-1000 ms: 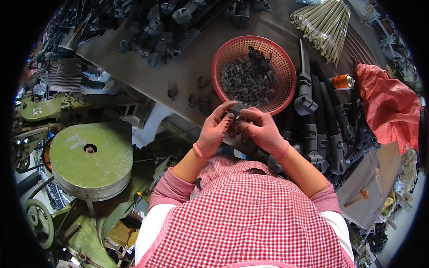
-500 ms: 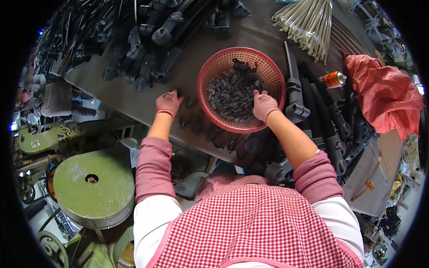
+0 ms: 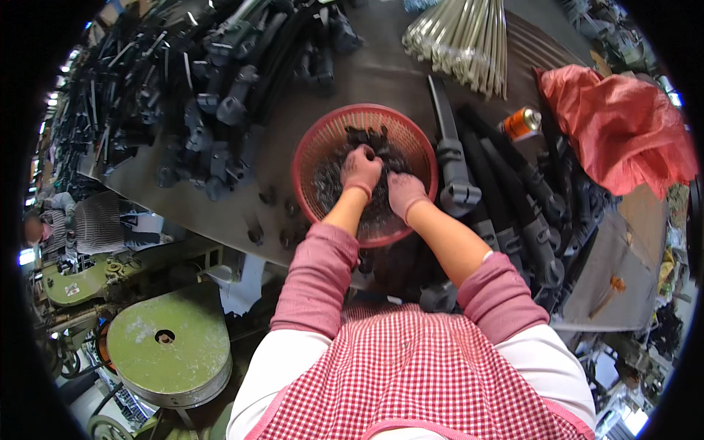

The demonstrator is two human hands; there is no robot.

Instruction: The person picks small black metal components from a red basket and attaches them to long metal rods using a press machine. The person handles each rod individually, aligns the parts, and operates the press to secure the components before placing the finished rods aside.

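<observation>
A round red plastic basket [image 3: 303,147] holds many small dark metal coil springs [image 3: 327,183] and a few black plastic clips [image 3: 357,135]. Both my hands, in pink gloves, are over it, close together. My left hand [image 3: 361,171] is closed, with a small black plastic clip showing at its fingertips. Beside it, my right hand [image 3: 406,194] is lowered toward the springs, fingers drawn together; whatever they hold is hidden. More black plastic clips [image 3: 254,233] lie on the dark table [image 3: 183,194], left of the basket.
Black tubes with joints [image 3: 458,172] lie right of the basket, near an orange spray can [image 3: 521,123] and a red plastic sack [image 3: 616,125]. Bundled pale rods [image 3: 462,44] lie behind. More black tubes [image 3: 235,95] are piled far left. A green machine [image 3: 169,337] stands at lower left.
My left hand has moved from the clips on the table to over the basket, beside my right. My right hand stays over the basket. The whole view has shifted a little.
</observation>
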